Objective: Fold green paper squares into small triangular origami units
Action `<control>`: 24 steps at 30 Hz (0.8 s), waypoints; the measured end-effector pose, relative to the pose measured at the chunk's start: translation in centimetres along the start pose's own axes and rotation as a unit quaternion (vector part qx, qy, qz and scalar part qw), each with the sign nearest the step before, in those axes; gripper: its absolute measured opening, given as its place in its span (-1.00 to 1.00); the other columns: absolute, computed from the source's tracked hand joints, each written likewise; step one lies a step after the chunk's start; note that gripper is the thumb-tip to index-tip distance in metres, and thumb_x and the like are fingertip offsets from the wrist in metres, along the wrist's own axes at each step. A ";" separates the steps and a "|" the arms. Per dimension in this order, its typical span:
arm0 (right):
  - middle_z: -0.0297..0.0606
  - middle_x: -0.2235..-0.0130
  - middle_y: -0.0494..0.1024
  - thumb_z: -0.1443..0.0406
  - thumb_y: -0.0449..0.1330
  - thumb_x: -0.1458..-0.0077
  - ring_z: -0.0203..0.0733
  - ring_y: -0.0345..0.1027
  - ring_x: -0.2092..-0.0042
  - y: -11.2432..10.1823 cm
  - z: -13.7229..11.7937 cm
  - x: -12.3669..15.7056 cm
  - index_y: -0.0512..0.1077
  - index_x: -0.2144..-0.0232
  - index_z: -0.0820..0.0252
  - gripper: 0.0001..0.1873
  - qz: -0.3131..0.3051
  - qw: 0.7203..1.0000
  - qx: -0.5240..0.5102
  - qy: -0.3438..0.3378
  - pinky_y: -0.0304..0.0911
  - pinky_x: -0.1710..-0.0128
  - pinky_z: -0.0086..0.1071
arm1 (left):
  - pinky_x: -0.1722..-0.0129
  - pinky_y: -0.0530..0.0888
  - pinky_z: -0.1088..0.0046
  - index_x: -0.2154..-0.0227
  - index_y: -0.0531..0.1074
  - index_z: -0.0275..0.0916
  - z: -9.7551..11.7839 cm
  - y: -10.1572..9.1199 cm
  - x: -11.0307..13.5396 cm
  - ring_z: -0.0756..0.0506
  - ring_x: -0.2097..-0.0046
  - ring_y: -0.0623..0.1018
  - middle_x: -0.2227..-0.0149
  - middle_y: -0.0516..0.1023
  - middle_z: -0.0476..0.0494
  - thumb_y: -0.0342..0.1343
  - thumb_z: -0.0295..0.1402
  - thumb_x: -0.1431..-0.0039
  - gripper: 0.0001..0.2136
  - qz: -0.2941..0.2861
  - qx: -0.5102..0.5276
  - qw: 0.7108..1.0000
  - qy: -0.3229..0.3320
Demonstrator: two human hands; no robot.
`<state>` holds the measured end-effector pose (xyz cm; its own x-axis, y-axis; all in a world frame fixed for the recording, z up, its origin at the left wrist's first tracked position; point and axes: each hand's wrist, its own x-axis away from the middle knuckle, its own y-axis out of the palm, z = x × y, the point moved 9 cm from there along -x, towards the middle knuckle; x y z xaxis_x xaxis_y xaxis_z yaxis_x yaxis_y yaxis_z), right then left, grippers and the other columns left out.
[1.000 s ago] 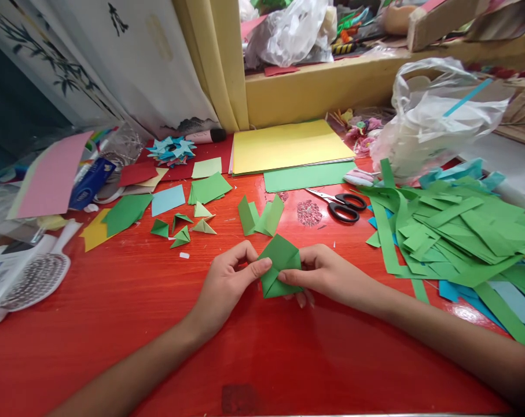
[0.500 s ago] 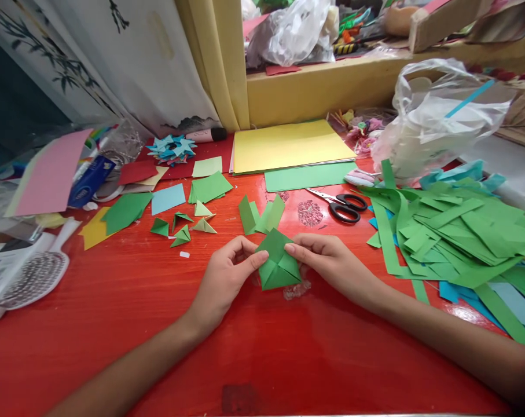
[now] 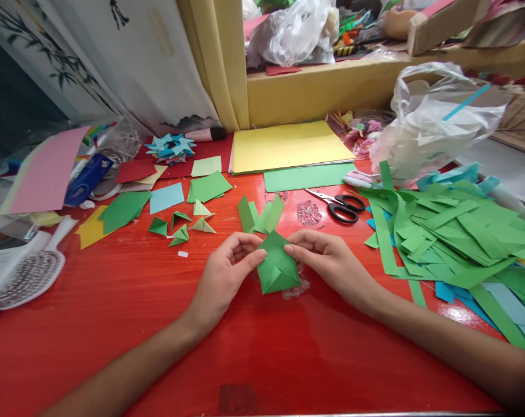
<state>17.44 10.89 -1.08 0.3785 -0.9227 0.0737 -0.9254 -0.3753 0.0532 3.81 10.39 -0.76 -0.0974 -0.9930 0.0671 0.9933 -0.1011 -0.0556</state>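
A folded piece of green paper point(image 3: 278, 267) is held up between both hands over the red table point(image 3: 193, 370). My left hand point(image 3: 234, 263) pinches its left edge, thumb on the face and fingers behind. My right hand point(image 3: 327, 260) pinches the right edge in the same way. Creases and overlapping flaps show on the lower half of the paper, and a point sticks up at the top. Just behind it lies a partly folded light green paper point(image 3: 261, 215). Several small folded triangles point(image 3: 179, 234) in green and pale yellow-green sit beyond my left hand.
Black-handled scissors point(image 3: 344, 207) lie behind my right hand. A heap of green paper strips point(image 3: 453, 231) covers the right side. Yellow sheets point(image 3: 288, 145) are stacked at the back, near a blue folded-paper ring point(image 3: 171, 148). A hairbrush point(image 3: 32, 278) lies at left; a plastic bag point(image 3: 436, 127) stands back right.
The flaps on the lower half of the green paper lie differently, and its bottom edge sits slightly lower. Both hands keep their hold in nearly the same place.
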 end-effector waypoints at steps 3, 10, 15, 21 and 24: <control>-0.40 0.51 0.40 0.29 0.12 -0.11 -0.36 0.26 0.45 -0.2 -0.1 0.1 0.39 0.22 0.13 -0.84 0.007 1.000 -0.022 -0.018 0.18 0.47 -0.51 | 0.37 0.37 0.66 0.35 0.44 -0.15 0.2 0.0 0.1 0.08 0.36 0.41 0.43 0.43 0.07 0.15 -0.38 -0.04 -0.92 -0.002 0.013 1.000 0.016; -0.36 0.28 0.52 0.31 0.11 -0.12 -0.27 0.34 0.24 -0.4 -0.5 0.2 0.52 0.32 0.01 -0.82 0.018 0.999 0.002 -0.048 0.24 0.35 -0.47 | 0.38 0.41 0.63 0.42 0.51 -0.16 -0.1 0.4 0.2 0.05 0.35 0.45 0.37 0.51 0.02 0.11 -0.41 -0.07 -0.92 -0.025 0.055 0.998 -0.007; -0.39 0.30 0.53 0.37 0.09 -0.11 -0.26 0.35 0.24 -0.5 -0.8 0.5 0.52 0.33 -0.01 -0.78 0.024 0.997 0.055 -0.057 0.23 0.34 -0.45 | 0.37 0.37 0.66 0.41 0.45 -0.18 0.2 0.5 0.3 0.06 0.33 0.41 0.39 0.46 0.04 0.13 -0.37 -0.06 -0.96 -0.028 0.028 0.999 -0.005; -0.34 0.34 0.50 0.33 0.09 -0.11 -0.26 0.32 0.31 -0.1 -0.6 0.4 0.45 0.18 0.04 -0.77 0.017 0.998 0.056 -0.025 0.21 0.38 -0.43 | 0.42 0.34 0.66 0.44 0.39 -0.20 0.3 0.7 0.3 0.08 0.37 0.39 0.43 0.41 0.06 0.14 -0.37 -0.04 -0.95 -0.040 0.006 0.999 0.007; -0.34 0.41 0.45 0.25 0.10 -0.12 -0.29 0.29 0.38 0.0 0.1 0.2 0.42 0.15 0.11 -0.76 0.012 1.000 0.005 0.009 0.20 0.42 -0.45 | 0.35 0.34 0.67 0.44 0.39 -0.20 0.9 0.2 0.4 0.08 0.33 0.39 0.41 0.42 0.07 0.13 -0.39 -0.06 -0.97 -0.011 -0.027 0.999 0.038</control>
<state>17.53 10.71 -1.15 0.3555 -0.9300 0.0933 -0.9347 -0.3532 0.0407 4.01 10.01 0.16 -0.1253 -0.9921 -0.0073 0.9864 -0.1238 -0.1083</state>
